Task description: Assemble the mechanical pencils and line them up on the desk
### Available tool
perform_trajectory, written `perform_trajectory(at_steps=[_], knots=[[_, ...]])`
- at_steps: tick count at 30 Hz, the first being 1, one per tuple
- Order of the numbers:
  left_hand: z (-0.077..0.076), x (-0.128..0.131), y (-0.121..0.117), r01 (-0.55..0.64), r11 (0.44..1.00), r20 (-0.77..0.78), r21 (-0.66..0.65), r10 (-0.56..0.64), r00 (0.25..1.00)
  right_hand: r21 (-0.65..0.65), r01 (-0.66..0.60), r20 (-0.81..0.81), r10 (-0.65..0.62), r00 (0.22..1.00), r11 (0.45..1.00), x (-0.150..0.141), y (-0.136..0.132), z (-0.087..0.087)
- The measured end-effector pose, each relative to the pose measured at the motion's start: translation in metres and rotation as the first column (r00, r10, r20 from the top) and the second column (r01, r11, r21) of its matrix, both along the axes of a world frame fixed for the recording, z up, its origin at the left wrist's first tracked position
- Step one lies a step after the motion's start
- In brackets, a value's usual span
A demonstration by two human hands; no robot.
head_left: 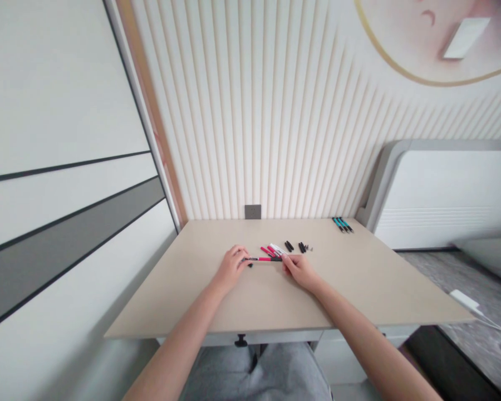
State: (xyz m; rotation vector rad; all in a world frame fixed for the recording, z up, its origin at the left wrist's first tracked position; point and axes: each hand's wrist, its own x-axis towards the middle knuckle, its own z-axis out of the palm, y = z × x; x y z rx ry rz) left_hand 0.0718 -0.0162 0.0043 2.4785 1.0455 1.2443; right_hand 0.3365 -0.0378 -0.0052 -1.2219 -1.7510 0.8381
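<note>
Red-and-black slim plastic pen (259,258) lying level, gripped narrowly at both ends: left hand (230,267) pinching the pointed tip, right hand (300,272) the black end. Behind: loose red-and-white pen parts (272,250), black pen parts (295,247), teal pens (342,224), all on a beige tabletop (275,301).

No legible text, label, brand, number or sign in view. The red pen (264,258) on the desk (338,289) shows no readable print at this resolution. The wall socket plate (253,211) at the far edge and the white charger (464,301) at right show no readable marks either.
</note>
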Motion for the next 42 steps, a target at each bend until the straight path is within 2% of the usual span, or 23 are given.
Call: perform_trajectory(at_steps=[4,8,13,18,21,24,27,29,32,35,38,42], knots=[[0.0022,-0.0007,-0.001,0.047,0.999,0.011,-0.022,-0.047,0.999,-0.045,-0.014,-0.02,0.013,1.0,0.999,0.0002,0.0013,-0.0014],[0.0041,0.0002,-0.0025,0.038,0.999,0.028,-0.035,-0.037,0.999,-0.069,-0.056,-0.036,0.054,0.998,0.996,0.0003,0.0002,0.0004],[0.0062,0.0019,-0.0041,0.029,0.999,0.053,-0.037,-0.027,0.998,0.037,-0.088,-0.041,0.089,0.995,0.995,0.0014,-0.0031,0.0052],[0.0066,0.0016,-0.0044,0.009,1.0,0.069,-0.028,-0.007,0.998,0.154,-0.012,-0.004,0.013,1.0,0.988,0.0035,-0.0028,0.007],[0.0057,0.0015,-0.0042,0.027,0.999,0.053,-0.023,-0.026,0.998,0.166,-0.007,0.027,0.002,1.0,0.986,0.0044,-0.0014,0.0045],[0.0047,0.002,-0.004,0.042,0.999,0.018,-0.023,-0.041,0.999,0.118,-0.036,0.047,0.03,0.998,0.992,0.0045,0.0002,-0.0001],[0.0045,0.0022,-0.0038,0.032,0.999,0.006,-0.017,-0.032,0.999,0.081,0.018,0.039,-0.022,0.999,0.997,0.0045,0.0011,-0.0022],[0.005,0.0019,-0.0038,0.018,1.0,0.014,-0.011,-0.018,1.0,0.13,0.056,0.032,-0.061,0.998,0.99,0.005,0.0007,-0.0007],[0.0056,0.0013,-0.0039,0.0,1.0,0.031,-0.006,0.0,1.0,0.235,0.039,0.024,-0.046,0.999,0.971,0.0062,-0.0005,0.0035],[0.0053,0.0015,-0.0041,0.004,1.0,0.037,-0.007,-0.004,0.999,0.266,0.045,0.054,-0.061,0.997,0.963,0.0076,-0.001,0.0055],[0.0043,0.0023,-0.0044,0.017,1.0,0.027,-0.01,-0.016,1.0,0.249,0.044,0.115,-0.075,0.991,0.967,0.0082,-0.0013,0.0055],[0.004,0.0026,-0.0046,0.02,1.0,0.013,-0.016,-0.02,1.0,0.159,0.01,0.126,-0.03,0.992,0.987,0.0069,-0.0027,0.005]])
